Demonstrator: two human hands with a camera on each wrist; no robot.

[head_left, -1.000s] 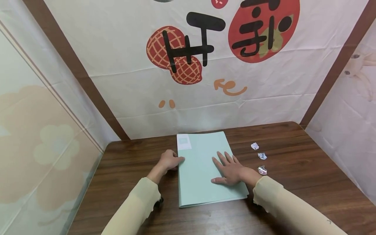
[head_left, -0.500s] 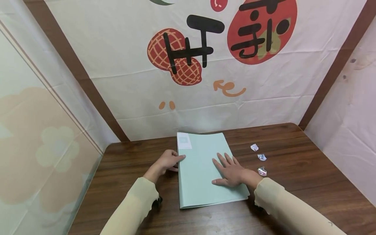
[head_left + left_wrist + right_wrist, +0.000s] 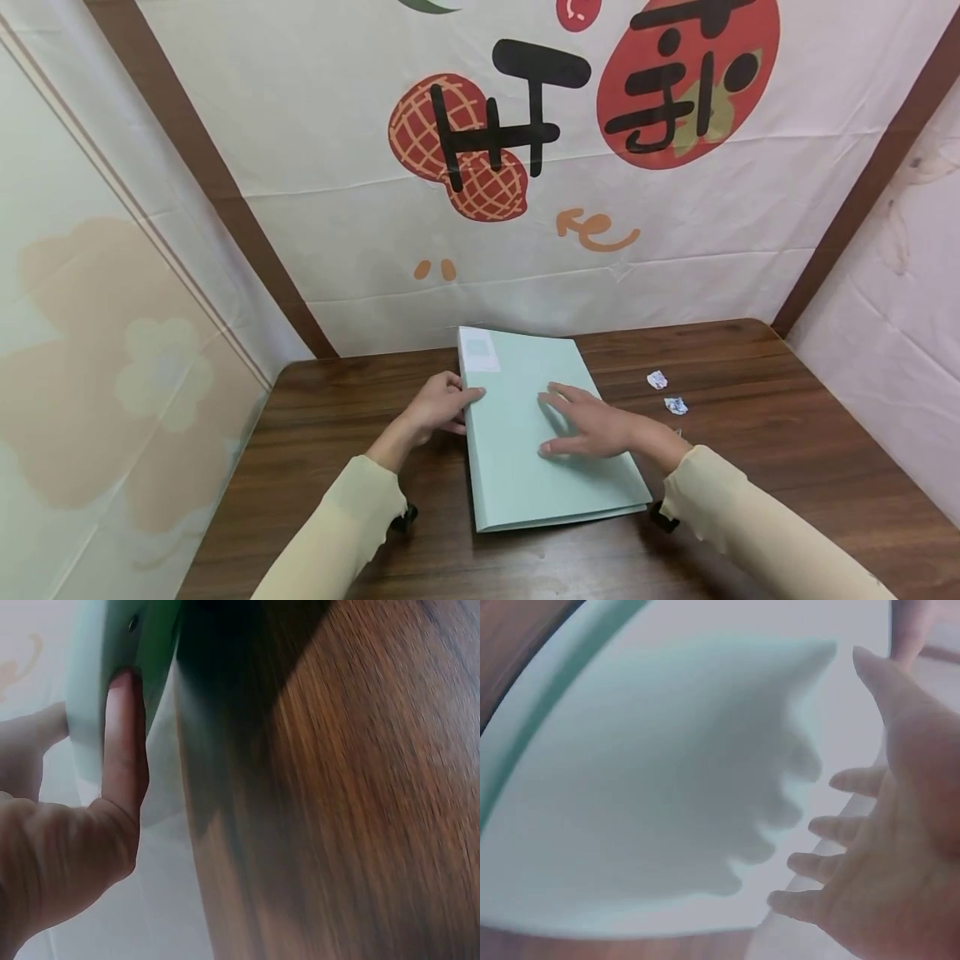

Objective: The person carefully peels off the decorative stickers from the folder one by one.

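Observation:
A pale mint-green file folder (image 3: pixel 547 417) with a white label (image 3: pixel 480 348) at its upper left corner lies on the table, its spine edge tipped up off the wood. At that edge my left hand (image 3: pixel 438 404) grips it, thumb on the cover and other fingers under the spine; in the left wrist view a finger lies along the spine (image 3: pixel 86 682). Over the cover my right hand (image 3: pixel 596 425) is held with fingers straight and spread. The right wrist view shows this hand (image 3: pixel 900 810) apart from the cover, its shadow falling there.
Crumpled scraps (image 3: pixel 657 380) lie on the dark wooden table (image 3: pixel 750 392) right of the folder. One is mostly hidden by my right wrist. A printed fabric sheet (image 3: pixel 337 150) hangs behind the table.
My left hand has raised the folder's spine edge from the table. My right hand, flat on the cover before, has lifted off it.

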